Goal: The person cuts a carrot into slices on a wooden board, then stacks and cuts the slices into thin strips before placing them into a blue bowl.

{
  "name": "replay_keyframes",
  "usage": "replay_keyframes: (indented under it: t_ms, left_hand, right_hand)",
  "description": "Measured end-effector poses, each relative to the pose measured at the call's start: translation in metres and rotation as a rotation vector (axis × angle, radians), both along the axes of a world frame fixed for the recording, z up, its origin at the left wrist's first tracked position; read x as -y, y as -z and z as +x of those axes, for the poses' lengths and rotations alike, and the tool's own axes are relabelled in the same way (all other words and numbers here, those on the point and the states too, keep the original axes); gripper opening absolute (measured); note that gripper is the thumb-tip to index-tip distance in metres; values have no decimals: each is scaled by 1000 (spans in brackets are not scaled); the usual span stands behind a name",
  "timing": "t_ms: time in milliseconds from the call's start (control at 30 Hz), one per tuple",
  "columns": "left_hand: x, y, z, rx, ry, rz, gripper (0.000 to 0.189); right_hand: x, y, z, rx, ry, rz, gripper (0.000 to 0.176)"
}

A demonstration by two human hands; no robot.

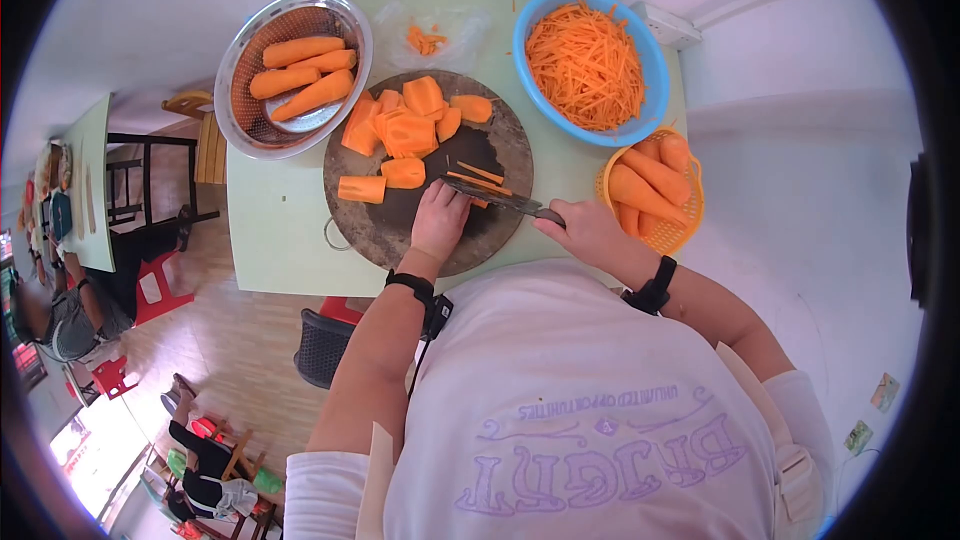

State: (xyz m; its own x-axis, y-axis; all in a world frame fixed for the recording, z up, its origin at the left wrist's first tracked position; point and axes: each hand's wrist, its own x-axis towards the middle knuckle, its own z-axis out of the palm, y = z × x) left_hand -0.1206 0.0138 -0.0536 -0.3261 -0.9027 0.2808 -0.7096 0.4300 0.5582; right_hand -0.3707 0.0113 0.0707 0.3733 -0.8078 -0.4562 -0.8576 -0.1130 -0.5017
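A round dark cutting board lies on the pale green table, with thick carrot slices heaped on its far side. Two flat carrot pieces sit just left of my left hand. That hand's fingers are bent down against a carrot piece, mostly hidden beside the blade. My right hand is wrapped around the black handle of a kitchen knife, whose blade points left, close to my left fingertips. Thin carrot strips lie just beyond the blade.
A metal bowl holding several whole carrots stands at the far left. Shredded carrot fills a blue basin at far right; a yellow basket of carrots stands nearer. Carrot scraps lie on a plastic bag. Other people sit away to the left.
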Motion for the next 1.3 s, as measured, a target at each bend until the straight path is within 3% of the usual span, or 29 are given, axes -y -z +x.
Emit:
replay_keyframes:
  t_ms: [433,533,767,833,933,1300]
  left_hand:
    - [-1,0,1,-12,1,5,27]
    - [-1,-1,2,-9,20,42,26]
    - [1,1,0,10,8,-98,30]
    - [1,-3,-3,-40,-8,-1,29]
    - [1,-11,-4,-8,1,-15,31]
    - [10,-11,-11,30,15,-7,29]
  right_hand:
    - [-2,-3,9,-133,-7,79,48]
    - [3,5,14,-53,-19,-44,43]
    - [5,23,9,-24,-47,-66,44]
    - [5,20,3,89,88,60,51]
    - [2,13,-7,85,184,25,50]
    - [5,2,-14,7,109,39,54]
